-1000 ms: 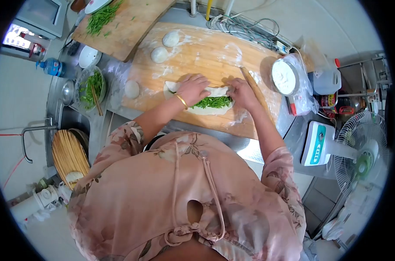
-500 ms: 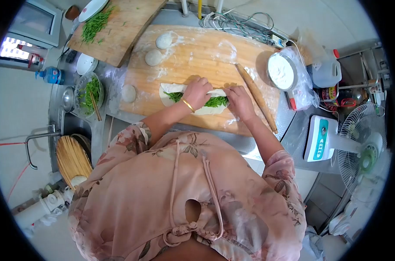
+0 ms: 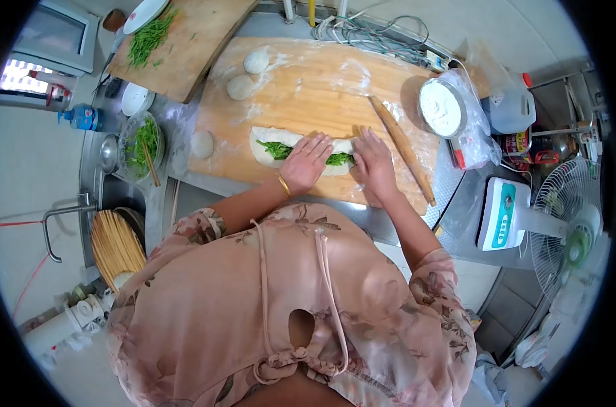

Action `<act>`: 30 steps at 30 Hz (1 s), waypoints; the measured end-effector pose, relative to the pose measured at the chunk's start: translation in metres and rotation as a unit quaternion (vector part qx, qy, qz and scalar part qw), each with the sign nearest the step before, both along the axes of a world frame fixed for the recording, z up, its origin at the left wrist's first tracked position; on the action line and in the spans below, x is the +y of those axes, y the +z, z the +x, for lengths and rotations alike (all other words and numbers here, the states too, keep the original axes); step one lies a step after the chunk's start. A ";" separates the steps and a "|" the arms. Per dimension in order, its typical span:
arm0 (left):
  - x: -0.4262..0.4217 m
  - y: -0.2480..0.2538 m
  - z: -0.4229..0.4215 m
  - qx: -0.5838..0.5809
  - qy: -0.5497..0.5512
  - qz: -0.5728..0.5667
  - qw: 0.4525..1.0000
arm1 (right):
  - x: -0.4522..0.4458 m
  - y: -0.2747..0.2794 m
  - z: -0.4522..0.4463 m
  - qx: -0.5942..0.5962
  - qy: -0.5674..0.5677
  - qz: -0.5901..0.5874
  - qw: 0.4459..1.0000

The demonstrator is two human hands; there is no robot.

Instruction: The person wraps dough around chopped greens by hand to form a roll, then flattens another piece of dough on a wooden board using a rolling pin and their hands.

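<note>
A thin dough sheet [image 3: 281, 136] lies on the floured wooden board, its far edge folded over toward me. Chopped green vegetables [image 3: 276, 149] show in a strip along its middle. My left hand [image 3: 308, 161] rests flat across the dough and greens, fingers stretched out over the folded edge. At the right end of the dough, my right hand [image 3: 376, 164] lies with its fingers extended, touching the end of the fold. Both palms hide part of the filling. A wooden rolling pin [image 3: 403, 150] lies slantwise just right of my right hand.
Round dough pieces [image 3: 256, 62] sit on the board [image 3: 308, 74] at the left. A bowl of flour [image 3: 441, 108] stands right, near a scale [image 3: 502, 214] and a fan [image 3: 571, 224]. At left are a bowl of greens with chopsticks [image 3: 148, 161] and a cutting board [image 3: 185, 57].
My left hand has flattened and its fingers have straightened over the fold. My right hand's fingers, bent before, now stretch forward at the dough's right end.
</note>
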State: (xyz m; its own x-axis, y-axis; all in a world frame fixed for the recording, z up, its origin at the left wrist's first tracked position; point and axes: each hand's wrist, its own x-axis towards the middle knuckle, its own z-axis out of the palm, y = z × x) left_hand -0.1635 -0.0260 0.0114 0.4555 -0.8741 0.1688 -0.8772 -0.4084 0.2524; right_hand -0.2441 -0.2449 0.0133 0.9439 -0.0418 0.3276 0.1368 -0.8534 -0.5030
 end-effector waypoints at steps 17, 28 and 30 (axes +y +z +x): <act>0.043 0.008 0.117 0.238 0.009 0.066 0.969 | 0.000 0.006 0.064 0.234 0.138 0.021 0.962; 0.029 0.013 0.109 0.199 0.007 0.036 0.979 | 0.003 0.016 0.055 0.134 0.110 -0.017 0.985; 0.028 0.015 0.107 0.148 0.015 0.011 0.989 | 0.001 0.017 0.057 0.092 0.102 -0.061 0.989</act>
